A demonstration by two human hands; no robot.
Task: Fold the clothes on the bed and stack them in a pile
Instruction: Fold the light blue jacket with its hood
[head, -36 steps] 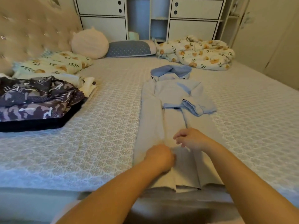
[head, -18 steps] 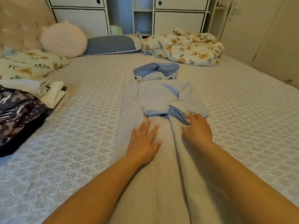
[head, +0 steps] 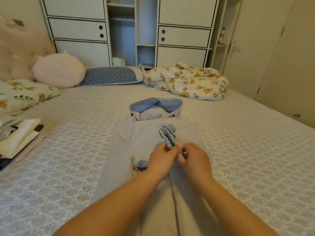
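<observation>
From the head view, a pale grey hooded jacket lies flat in the middle of the bed, its blue-lined hood pointing toward the far side and its long body running down between the two forearms. One sleeve is folded across the chest, and its cuff, blue inside, is lifted a little above the cloth. Both hands meet at this cuff: the left hand pinches it with curled fingers, and the right hand, just beside and touching the left, also has its grip clamped on the same cuff edge. At the left edge of the bed a pile of folded clothes lies well apart from the jacket, light pieces on top. Behind it is a floral pillow, then a round pink cushion and a blue dotted pillow along the far side. A crumpled floral quilt lies at the far right. White wardrobe cabinets stand behind the bed.
</observation>
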